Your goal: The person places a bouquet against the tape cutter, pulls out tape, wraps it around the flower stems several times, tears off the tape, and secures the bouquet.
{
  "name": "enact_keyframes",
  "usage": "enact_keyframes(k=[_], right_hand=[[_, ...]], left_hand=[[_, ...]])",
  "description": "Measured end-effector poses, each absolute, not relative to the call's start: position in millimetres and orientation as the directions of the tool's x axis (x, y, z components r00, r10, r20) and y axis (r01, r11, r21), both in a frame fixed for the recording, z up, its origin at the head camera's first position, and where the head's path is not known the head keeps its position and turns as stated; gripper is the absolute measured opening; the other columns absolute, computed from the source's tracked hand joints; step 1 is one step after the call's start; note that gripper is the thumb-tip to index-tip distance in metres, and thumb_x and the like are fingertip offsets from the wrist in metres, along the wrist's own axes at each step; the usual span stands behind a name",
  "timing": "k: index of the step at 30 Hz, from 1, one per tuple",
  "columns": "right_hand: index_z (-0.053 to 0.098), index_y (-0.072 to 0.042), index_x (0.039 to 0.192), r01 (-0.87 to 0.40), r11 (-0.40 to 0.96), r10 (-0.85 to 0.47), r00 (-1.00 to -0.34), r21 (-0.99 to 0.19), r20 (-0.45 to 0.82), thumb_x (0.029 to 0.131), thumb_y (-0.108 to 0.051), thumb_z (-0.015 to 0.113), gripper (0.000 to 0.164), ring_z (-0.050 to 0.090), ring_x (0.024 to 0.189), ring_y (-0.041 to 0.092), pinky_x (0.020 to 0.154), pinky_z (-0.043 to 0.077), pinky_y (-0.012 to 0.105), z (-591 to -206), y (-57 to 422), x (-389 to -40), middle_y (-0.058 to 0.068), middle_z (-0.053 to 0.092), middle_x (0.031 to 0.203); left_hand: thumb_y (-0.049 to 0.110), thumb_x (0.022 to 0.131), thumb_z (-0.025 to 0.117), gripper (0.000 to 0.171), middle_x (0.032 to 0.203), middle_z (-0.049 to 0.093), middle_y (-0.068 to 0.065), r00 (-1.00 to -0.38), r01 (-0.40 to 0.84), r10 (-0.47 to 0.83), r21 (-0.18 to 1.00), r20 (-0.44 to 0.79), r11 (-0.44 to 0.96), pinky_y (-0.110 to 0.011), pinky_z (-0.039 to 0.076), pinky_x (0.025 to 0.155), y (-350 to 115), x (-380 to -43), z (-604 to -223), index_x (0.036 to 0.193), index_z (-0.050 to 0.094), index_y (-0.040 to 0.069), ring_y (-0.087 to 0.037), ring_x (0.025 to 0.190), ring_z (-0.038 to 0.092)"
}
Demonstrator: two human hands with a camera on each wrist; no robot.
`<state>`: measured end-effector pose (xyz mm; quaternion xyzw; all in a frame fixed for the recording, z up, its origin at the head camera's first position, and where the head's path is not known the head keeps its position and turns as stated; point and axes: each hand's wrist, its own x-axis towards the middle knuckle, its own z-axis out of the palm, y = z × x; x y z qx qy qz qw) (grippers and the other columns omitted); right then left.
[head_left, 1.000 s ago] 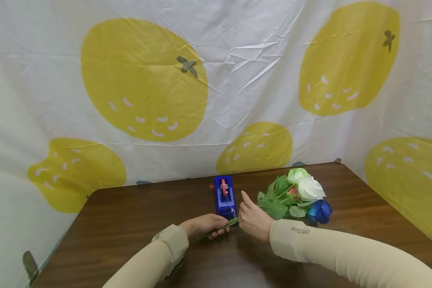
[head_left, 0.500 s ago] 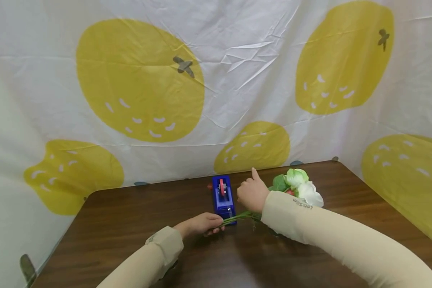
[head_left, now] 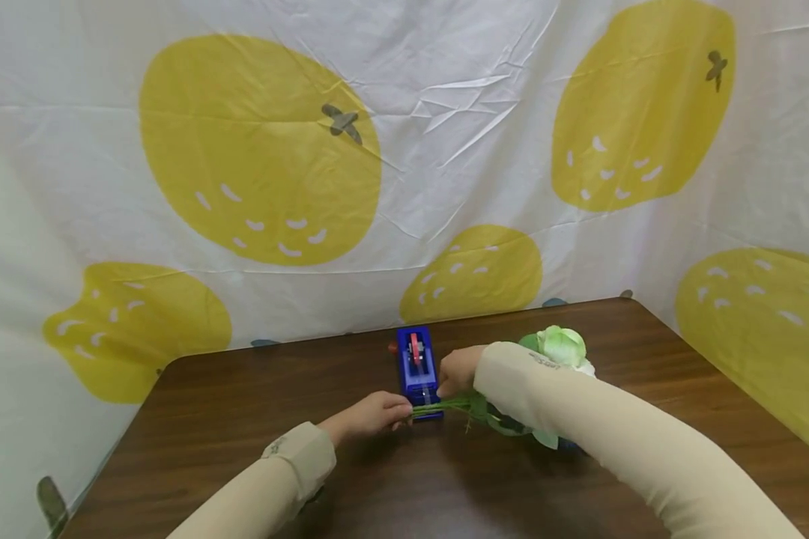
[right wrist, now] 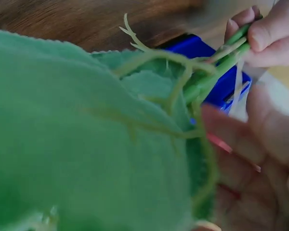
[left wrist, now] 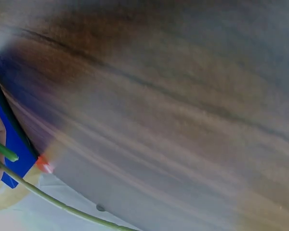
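Observation:
My left hand [head_left: 376,412] grips a bundle of green flower stems [head_left: 440,406], thumb on top, held across the near end of a blue tape dispenser [head_left: 418,367]. To the right, the bouquet's greenish-white bloom [head_left: 562,346] and leaves [head_left: 546,438] show around my right sleeve, which hides most of the flowers. My right hand [head_left: 460,370] reaches over by the dispenser's near right side, fingers pointing down. In the right wrist view its palm faces the stems, fingers loosely extended behind a leaf [right wrist: 86,130]. A clear tape strip [right wrist: 238,86] runs between the stems and the dispenser.
The dispenser holds a red-cored tape roll [head_left: 415,349], and a small red object [head_left: 393,347] lies by its left side. The dark wooden table [head_left: 276,389] extends around both hands. A white cloth [head_left: 431,187] with yellow fruit prints hangs behind it.
My right hand has risen from the stems with its index finger raised, then come down beside the dispenser. My left hand, still gripping the stems, has shifted slightly left.

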<state>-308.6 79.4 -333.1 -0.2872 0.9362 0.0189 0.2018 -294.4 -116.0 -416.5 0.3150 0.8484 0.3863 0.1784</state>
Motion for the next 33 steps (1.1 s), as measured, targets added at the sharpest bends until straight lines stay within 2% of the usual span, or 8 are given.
enact_keyframes(k=[2,5,8,11,15,17,27,33], right_hand=[[0.057,-0.009,0.067,-0.544,0.831,-0.531,-0.709,-0.119,-0.465,0.092,-0.026,0.055,0.030,0.042,0.062,0.011,0.063,0.037,0.027,-331,78,-310,-0.003,0.048,0.064],[0.042,-0.014,0.060,-0.473,0.857,-0.499,-0.659,-0.207,-0.562,0.094,-0.026,0.052,0.037,0.030,0.054,0.008,0.056,0.027,0.023,-329,79,-313,-0.005,0.033,0.057],[0.040,-0.014,0.059,-0.379,0.871,-0.491,-0.623,-0.314,-0.609,0.093,-0.024,0.052,0.038,0.026,0.051,0.007,0.053,0.024,0.022,-327,80,-315,-0.006,0.030,0.055],[0.049,-0.006,0.065,-0.294,0.866,-0.498,-0.584,-0.405,-0.641,0.093,-0.020,0.052,0.032,0.033,0.052,0.005,0.052,0.030,0.018,-326,80,-316,-0.006,0.038,0.055],[0.058,0.014,0.094,-0.179,0.858,-0.498,-0.522,-0.482,-0.693,0.094,-0.017,0.050,0.032,0.049,0.061,0.005,0.062,0.043,0.019,-328,79,-316,-0.003,0.055,0.065],[0.057,0.014,0.105,-0.131,0.855,-0.493,-0.506,-0.502,-0.708,0.095,-0.017,0.049,0.033,0.054,0.067,0.007,0.068,0.047,0.022,-330,79,-317,0.000,0.061,0.072],[0.059,0.008,0.106,-0.061,0.833,-0.510,-0.469,-0.549,-0.721,0.096,-0.015,0.046,0.028,0.057,0.069,0.010,0.067,0.048,0.023,-347,81,-326,0.002,0.065,0.075],[0.060,0.006,0.098,-0.036,0.846,-0.474,-0.510,-0.532,-0.718,0.095,-0.016,0.048,0.025,0.056,0.066,0.010,0.064,0.047,0.023,-346,81,-323,0.003,0.064,0.072]], left_hand=[[0.015,0.097,0.042,0.028,0.064,0.046,0.003,-0.734,0.428,0.678,0.747,-0.040,0.508,-0.022,0.035,0.054,-116,-295,-416,0.085,0.059,-0.002,-0.008,0.057,0.041],[0.017,0.098,0.043,0.027,0.065,0.049,0.000,-0.735,0.467,0.678,0.719,-0.008,0.515,-0.022,0.037,0.055,-117,-297,-416,0.086,0.060,0.000,-0.009,0.059,0.044],[0.018,0.097,0.044,0.026,0.070,0.056,-0.004,-0.735,0.524,0.677,0.673,0.047,0.522,-0.023,0.040,0.058,-117,-298,-418,0.087,0.062,0.002,-0.009,0.063,0.047],[0.018,0.096,0.047,0.022,0.077,0.061,-0.005,-0.734,0.595,0.669,0.589,0.122,0.546,-0.025,0.043,0.064,-117,-299,-420,0.089,0.063,0.004,-0.009,0.069,0.050],[0.019,0.094,0.049,0.019,0.081,0.062,-0.001,-0.731,0.652,0.656,0.476,0.190,0.590,-0.028,0.044,0.070,-117,-298,-423,0.092,0.064,0.007,-0.009,0.073,0.052],[0.019,0.094,0.050,0.018,0.082,0.063,0.000,-0.726,0.671,0.653,0.433,0.216,0.602,-0.029,0.045,0.071,-117,-296,-423,0.093,0.064,0.008,-0.010,0.074,0.053],[0.018,0.090,0.056,0.010,0.081,0.063,0.001,-0.636,0.754,0.665,0.133,0.392,0.643,-0.028,0.047,0.068,-115,-292,-427,0.088,0.061,0.010,-0.013,0.073,0.058],[0.017,0.086,0.062,0.010,0.075,0.059,0.001,-0.504,0.782,0.700,-0.076,0.506,0.619,-0.027,0.046,0.060,-114,-291,-432,0.082,0.056,0.010,-0.015,0.068,0.056]])
